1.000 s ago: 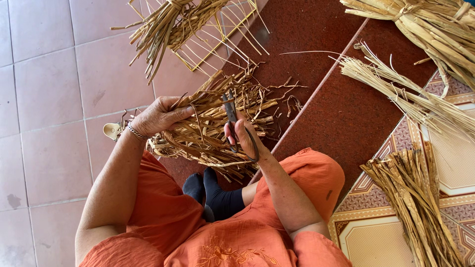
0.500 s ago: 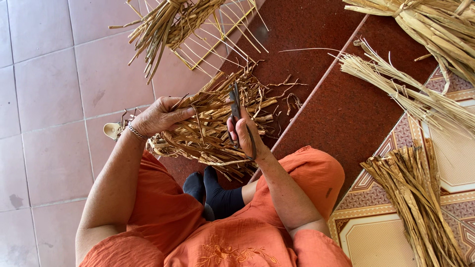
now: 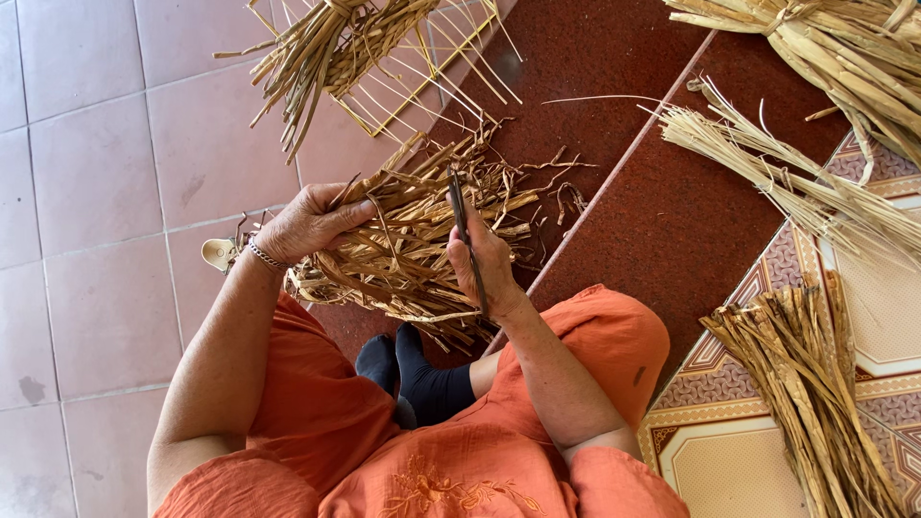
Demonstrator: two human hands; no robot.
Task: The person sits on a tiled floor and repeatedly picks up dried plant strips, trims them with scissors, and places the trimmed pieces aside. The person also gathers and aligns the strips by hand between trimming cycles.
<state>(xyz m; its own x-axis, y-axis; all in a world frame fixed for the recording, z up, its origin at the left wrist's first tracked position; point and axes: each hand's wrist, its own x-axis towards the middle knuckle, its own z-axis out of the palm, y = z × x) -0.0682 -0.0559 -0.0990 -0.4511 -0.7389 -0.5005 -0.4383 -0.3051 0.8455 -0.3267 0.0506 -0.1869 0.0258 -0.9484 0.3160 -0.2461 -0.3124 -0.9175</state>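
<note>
Left hand (image 3: 305, 223) grips the dried-straw bundle (image 3: 413, 240); right hand (image 3: 486, 261) clenches a thin dark blade (image 3: 460, 213) poking into it.

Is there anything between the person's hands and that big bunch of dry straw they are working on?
Nothing visible is in the way. The left hand already grips the bundle of dry straw strips directly. The right hand rests against the bundle too, holding a thin dark tool that points into the strips.

Around the woven straw piece (image 3: 413, 240) in the lap lay four loose straw bundles (image 3: 815, 384): one beyond it, three to its right. One dark tool (image 3: 462, 225) stood against it.
</note>
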